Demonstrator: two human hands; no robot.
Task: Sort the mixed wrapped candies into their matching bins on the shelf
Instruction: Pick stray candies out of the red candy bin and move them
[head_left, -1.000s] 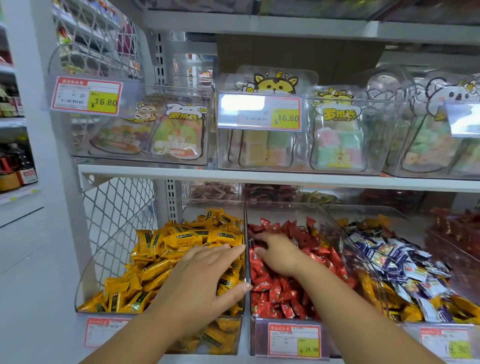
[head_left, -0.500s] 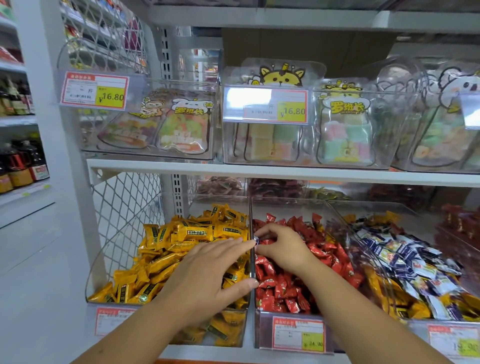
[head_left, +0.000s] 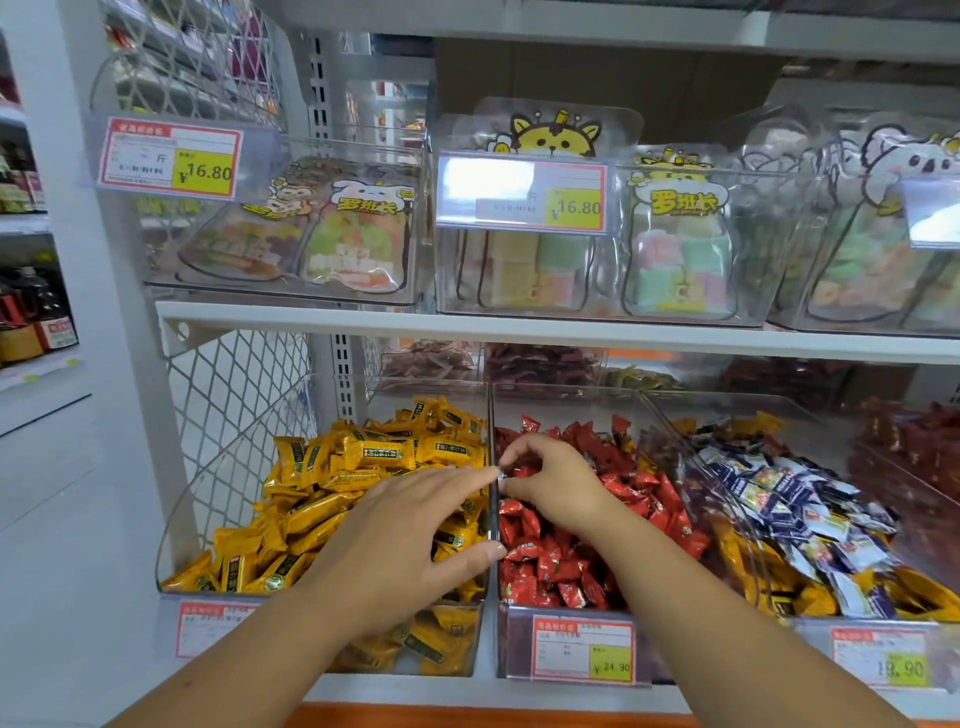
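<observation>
The left-bin candies (head_left: 353, 467) are wrapped in yellow-orange, each marked with a dark label band. The middle-bin candies (head_left: 644, 488) are wrapped in red with small pale marks. Among the right-bin candies (head_left: 779, 499), dark blue and white wrappers are mixed with yellow ones. (Only a white and dark glint can be made out on the small candy (head_left: 500, 474) pinched by the right hand (head_left: 558, 480).) The price tags (head_left: 171, 158) are bordered in red, with the price printed on a yellow field. The shelf board (head_left: 519, 332) is painted white. Pastel pink, green and yellow cubes are seen in the clear bags (head_left: 680, 260).
</observation>
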